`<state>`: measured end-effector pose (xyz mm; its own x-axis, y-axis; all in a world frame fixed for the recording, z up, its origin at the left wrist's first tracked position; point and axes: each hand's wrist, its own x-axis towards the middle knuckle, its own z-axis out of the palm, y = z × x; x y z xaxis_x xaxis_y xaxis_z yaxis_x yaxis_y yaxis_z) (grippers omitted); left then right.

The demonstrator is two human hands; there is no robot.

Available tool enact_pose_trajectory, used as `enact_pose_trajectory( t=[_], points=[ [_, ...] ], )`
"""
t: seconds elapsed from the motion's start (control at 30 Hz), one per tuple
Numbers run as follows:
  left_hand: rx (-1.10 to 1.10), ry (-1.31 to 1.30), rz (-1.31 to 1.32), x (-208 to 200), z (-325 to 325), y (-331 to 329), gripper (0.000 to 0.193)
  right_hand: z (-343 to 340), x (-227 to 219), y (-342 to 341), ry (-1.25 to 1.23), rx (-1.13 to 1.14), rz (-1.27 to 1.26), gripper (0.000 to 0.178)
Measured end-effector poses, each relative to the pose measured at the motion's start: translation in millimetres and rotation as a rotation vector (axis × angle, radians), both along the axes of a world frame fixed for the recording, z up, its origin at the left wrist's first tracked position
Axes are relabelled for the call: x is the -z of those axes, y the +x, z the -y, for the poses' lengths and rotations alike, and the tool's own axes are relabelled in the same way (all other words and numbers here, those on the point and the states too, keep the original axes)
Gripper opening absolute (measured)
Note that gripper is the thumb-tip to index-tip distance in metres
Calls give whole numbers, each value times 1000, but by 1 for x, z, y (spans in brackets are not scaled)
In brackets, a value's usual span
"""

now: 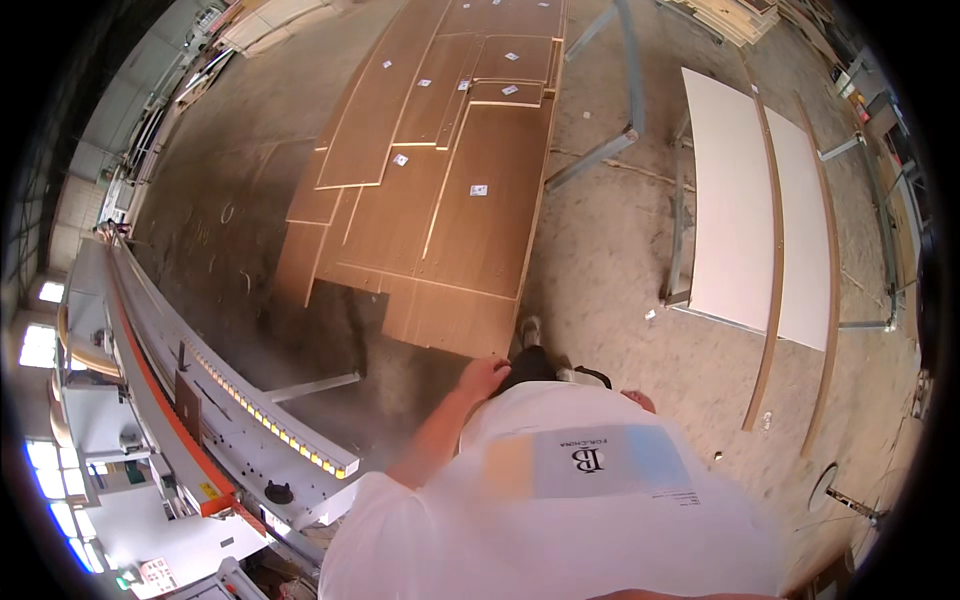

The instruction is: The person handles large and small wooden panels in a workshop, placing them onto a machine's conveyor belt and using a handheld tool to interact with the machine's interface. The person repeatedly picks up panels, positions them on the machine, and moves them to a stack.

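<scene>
My left hand (484,378) is at the near edge of the brown wood panels (480,240), close to their right corner. Its fingers point down and are mostly hidden, so I cannot tell whether it touches the panel. Only a small part of my right hand (640,400) shows beyond the side of my white shirt, low on the right. Those fingers are hidden too. The brown panels lie side by side and partly overlapping, and several carry small white labels (479,190).
A long machine (270,415) with a row of yellow blocks runs along the left. Grey metal legs (605,160) stand beside the panels. On the right, white boards (735,200) rest on a frame, with long brown strips (776,240) across them. More boards (735,15) are stacked far right.
</scene>
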<state>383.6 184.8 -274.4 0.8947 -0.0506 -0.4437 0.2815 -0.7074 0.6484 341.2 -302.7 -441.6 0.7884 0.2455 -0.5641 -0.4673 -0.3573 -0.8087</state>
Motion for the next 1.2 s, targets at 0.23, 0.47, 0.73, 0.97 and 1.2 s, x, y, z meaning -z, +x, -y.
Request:
enact_pose_trajectory(
  t=[0.23,0.47,0.73,0.97,1.2],
  points=[
    [-169,-57,-37,102,-54,185,31,5,-44,45,-130,85,-173,39],
    [-424,34,99,238,-166,393,31,-3,-85,190,-225,139,-290,35],
    [-631,554,-228,232,-253,638,46,-36,-182,335,-280,412,-383,30],
    [-895,594,-140,220,-262,738,72,-71,-212,402,-404,337,-481,30],
    [-799,677,-60,231,-290,741,76,-49,-205,412,-430,480,-581,27]
  ],
)
